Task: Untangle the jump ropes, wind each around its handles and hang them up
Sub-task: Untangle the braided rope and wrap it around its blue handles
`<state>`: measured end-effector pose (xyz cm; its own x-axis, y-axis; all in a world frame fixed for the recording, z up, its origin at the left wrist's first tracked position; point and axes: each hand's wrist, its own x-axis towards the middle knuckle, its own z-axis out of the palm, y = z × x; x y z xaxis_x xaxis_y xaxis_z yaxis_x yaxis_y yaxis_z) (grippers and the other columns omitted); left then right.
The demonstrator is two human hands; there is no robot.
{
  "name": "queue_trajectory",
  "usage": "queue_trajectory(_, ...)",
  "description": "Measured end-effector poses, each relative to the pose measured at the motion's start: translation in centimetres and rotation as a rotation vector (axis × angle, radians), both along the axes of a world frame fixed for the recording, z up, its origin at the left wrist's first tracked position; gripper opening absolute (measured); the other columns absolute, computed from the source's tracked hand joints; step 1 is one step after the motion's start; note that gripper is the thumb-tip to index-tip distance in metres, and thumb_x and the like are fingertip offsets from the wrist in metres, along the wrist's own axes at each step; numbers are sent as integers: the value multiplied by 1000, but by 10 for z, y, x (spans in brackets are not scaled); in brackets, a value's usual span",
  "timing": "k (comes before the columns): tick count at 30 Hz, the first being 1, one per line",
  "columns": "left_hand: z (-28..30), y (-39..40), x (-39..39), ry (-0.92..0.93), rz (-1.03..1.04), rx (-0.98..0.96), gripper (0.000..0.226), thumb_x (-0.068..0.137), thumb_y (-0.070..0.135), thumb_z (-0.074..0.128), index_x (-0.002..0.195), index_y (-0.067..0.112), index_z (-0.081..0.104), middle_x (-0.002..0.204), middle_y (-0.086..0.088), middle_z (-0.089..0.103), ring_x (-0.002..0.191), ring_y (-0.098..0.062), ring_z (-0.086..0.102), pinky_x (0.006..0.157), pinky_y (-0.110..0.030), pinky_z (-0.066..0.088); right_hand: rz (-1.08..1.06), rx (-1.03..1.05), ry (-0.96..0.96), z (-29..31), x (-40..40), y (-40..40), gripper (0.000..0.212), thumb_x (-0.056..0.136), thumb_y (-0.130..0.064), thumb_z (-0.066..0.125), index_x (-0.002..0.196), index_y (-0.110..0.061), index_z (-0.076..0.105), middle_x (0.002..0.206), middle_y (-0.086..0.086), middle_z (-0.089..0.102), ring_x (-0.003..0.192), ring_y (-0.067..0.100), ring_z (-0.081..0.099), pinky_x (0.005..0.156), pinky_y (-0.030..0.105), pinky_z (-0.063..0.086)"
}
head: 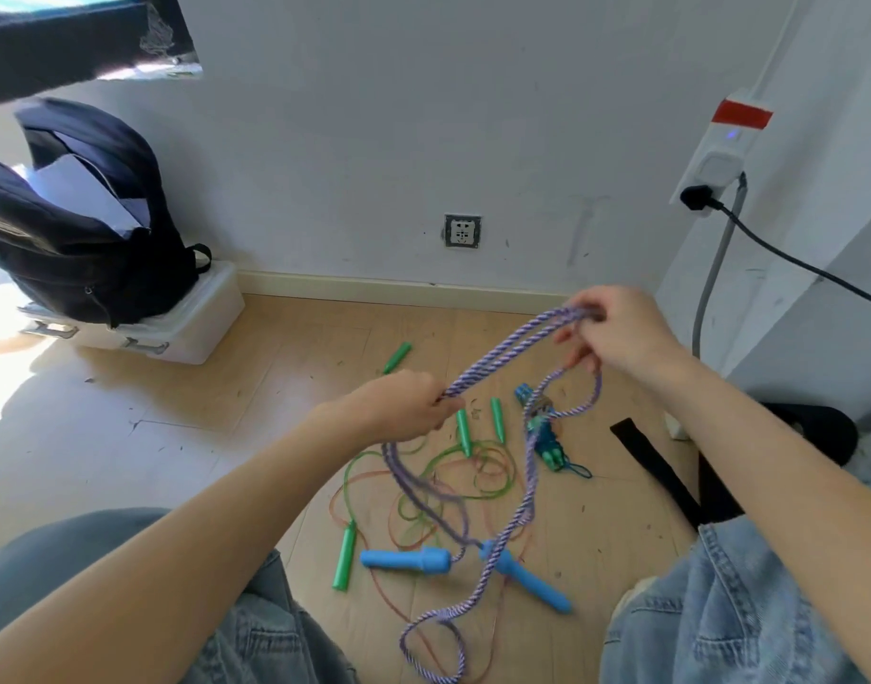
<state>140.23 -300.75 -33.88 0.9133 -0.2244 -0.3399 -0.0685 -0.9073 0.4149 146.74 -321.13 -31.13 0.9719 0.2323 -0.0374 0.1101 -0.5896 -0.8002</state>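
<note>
Both bare forearms reach forward from the near edge. The left hand (403, 404) sits lower, near the middle, fingers curled in a grip. The right hand (616, 328) is raised farther right, fingertips pinched together, wrist bent downward.

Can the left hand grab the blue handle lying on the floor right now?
Probably not yet. The left hand grips the purple rope, which is stretched across to the right hand. The blue handle lies uncovered on the floor below, so the left hand could likely reach it after letting go.
</note>
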Motion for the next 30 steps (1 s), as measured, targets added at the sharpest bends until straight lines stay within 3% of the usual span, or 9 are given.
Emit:
queue_trajectory(3, 15, 0, 5, -184, 11, -69, 39, 96, 37, 41, 64, 19, 53, 61, 5, 54, 52, -6, 49, 46, -14, 35, 341, -303, 139, -11, -20, 11, 66, 81, -5, 66, 136, -24, 34, 125, 4, 53, 53, 6, 65, 38, 14, 41)
queue_trajectory(6, 28, -5, 6, -178, -5, -365, 34, 92, 33, 52, 59, 21, 55, 49, 11, 47, 39, 0, 40, 38, -11, 30, 590, -58, 262, -13, -34, 30, 28, 87, -4, 58, 111, -17, 53, 98, 6, 64, 57, 14, 68, 39, 17, 43)
queue_trajectory(9, 22, -7, 3, -89, 8, -442, 31, 95, 28, 47, 66, 16, 51, 54, 7, 52, 45, -4, 44, 50, -15, 38, 230, 227, 165, -6, -22, 26, 23, 93, 5, 38, 80, -6, 53, 66, 11, 57, 42, 15, 62, 33, 19, 40)
queue_trajectory(12, 5, -4, -2, 40, -52, -36, 35, 100, 30, 33, 78, 10, 52, 77, -10, 63, 67, -17, 55, 69, -25, 43, -62, 264, 29, -3, -6, 10, 24, 94, 4, 38, 81, -7, 54, 73, 11, 59, 40, 10, 60, 34, 18, 41)
queue_trajectory(14, 2, -4, -2, 16, -51, 67, 37, 100, 31, 32, 83, 7, 54, 84, -14, 63, 77, -23, 58, 72, -29, 43, 72, 6, 54, -4, -10, 7, 18, 90, 2, 49, 104, -8, 55, 95, 8, 62, 44, 10, 63, 34, 17, 40)
queue_trajectory(16, 11, -6, 1, -82, -50, -15, 38, 99, 32, 35, 72, 11, 53, 70, -5, 58, 69, -21, 56, 65, -26, 41, 311, -216, 110, -13, -19, 12, 51, 83, -2, 63, 127, -20, 45, 113, -6, 55, 48, 8, 64, 36, 14, 39)
queue_trajectory(19, 20, -9, 4, -137, -79, -199, 35, 96, 31, 42, 63, 21, 50, 57, 7, 50, 50, -7, 46, 46, -14, 34, 575, -93, 192, -13, -30, 23, 23, 84, -8, 62, 105, -18, 58, 90, -15, 65, 52, 12, 67, 38, 17, 42)
queue_trajectory(25, 4, 1, -3, 154, -68, -249, 27, 100, 27, 35, 88, 11, 53, 94, -2, 68, 81, -12, 56, 80, -24, 43, 91, 196, 28, -2, -11, 11, 12, 91, -3, 51, 88, 1, 62, 60, 3, 59, 32, 7, 52, 30, 16, 33)
queue_trajectory(30, 5, 0, -2, 63, -85, -244, 30, 99, 29, 38, 70, 21, 41, 58, 5, 54, 52, -10, 52, 58, -21, 45, 431, -431, -22, -14, -25, 12, 27, 80, -12, 68, 103, -23, 58, 97, -12, 59, 43, -7, 50, 41, 8, 35)
